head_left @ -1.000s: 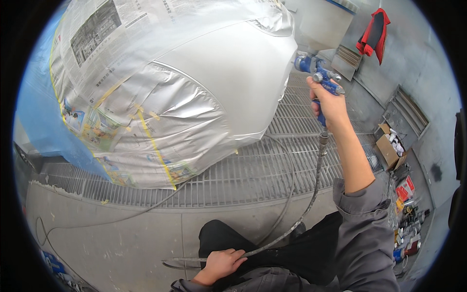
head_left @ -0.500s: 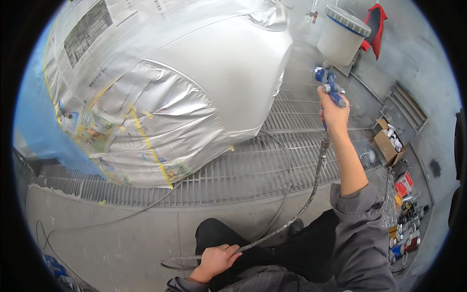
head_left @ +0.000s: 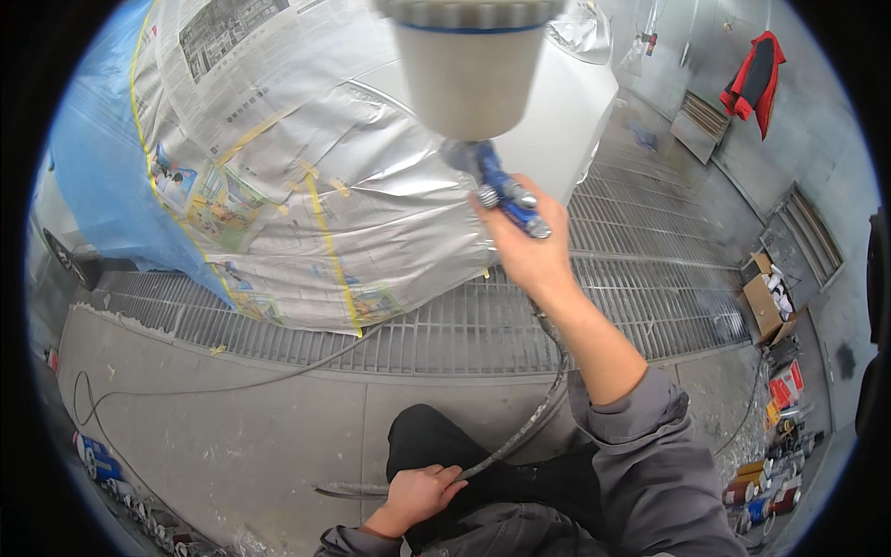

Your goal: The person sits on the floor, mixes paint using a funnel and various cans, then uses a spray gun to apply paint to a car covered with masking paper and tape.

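Observation:
My right hand [head_left: 534,243] is wrapped round the handle of a blue spray gun [head_left: 501,190], held out in front of the car. On top of the gun sits a white paint cup [head_left: 469,79], cut off by the upper edge. A grey air hose [head_left: 548,395] hangs from the gun's base and curves back to my lap. There my left hand [head_left: 422,492] is closed round it. Beyond the gun stands the car's silver body panel [head_left: 566,121], partly hidden by the cup. Newspaper masking [head_left: 278,200] with yellow tape covers the area left of it.
Blue plastic sheeting [head_left: 102,176] drapes the car's left part. Metal floor grating [head_left: 650,269] runs beneath. An open cardboard box [head_left: 763,306] and several cans [head_left: 761,506] line the right wall, where a red jacket [head_left: 766,79] hangs. More cans [head_left: 97,457] stand at lower left.
My right hand has swung the spray gun left and closer, so its cup now covers part of the panel. The view has shifted too. My left hand keeps its hold on the hose.

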A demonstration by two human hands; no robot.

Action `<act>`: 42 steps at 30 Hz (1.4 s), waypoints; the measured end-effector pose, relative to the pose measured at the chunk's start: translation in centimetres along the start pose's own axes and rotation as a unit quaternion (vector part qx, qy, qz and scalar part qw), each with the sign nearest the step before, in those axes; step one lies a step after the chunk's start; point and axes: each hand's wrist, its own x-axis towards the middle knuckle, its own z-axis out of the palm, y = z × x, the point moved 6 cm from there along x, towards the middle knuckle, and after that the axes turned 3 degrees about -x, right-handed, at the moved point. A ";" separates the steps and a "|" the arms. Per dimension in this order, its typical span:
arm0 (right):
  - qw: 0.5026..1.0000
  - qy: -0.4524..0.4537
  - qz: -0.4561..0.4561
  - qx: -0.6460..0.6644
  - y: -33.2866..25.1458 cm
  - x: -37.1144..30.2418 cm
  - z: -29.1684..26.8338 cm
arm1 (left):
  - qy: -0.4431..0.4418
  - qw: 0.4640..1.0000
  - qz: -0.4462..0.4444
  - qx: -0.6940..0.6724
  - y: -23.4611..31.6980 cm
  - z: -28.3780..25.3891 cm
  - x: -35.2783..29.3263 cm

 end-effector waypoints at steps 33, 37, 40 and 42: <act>0.952 0.247 0.163 -0.080 17.6 -2.3 -21.7 | -0.025 0.999 0.039 0.007 1.8 2.1 5.2; 0.972 0.156 0.155 -0.085 16.0 -4.0 -15.0 | -0.039 0.999 0.034 0.018 1.7 1.8 4.5; 0.989 0.098 0.090 -0.064 11.8 -4.5 -10.0 | -0.037 0.999 0.023 0.024 1.6 1.5 4.0; 0.994 0.053 0.082 -0.046 10.6 -4.5 -7.1 | -0.032 0.999 0.011 0.017 1.5 1.2 3.6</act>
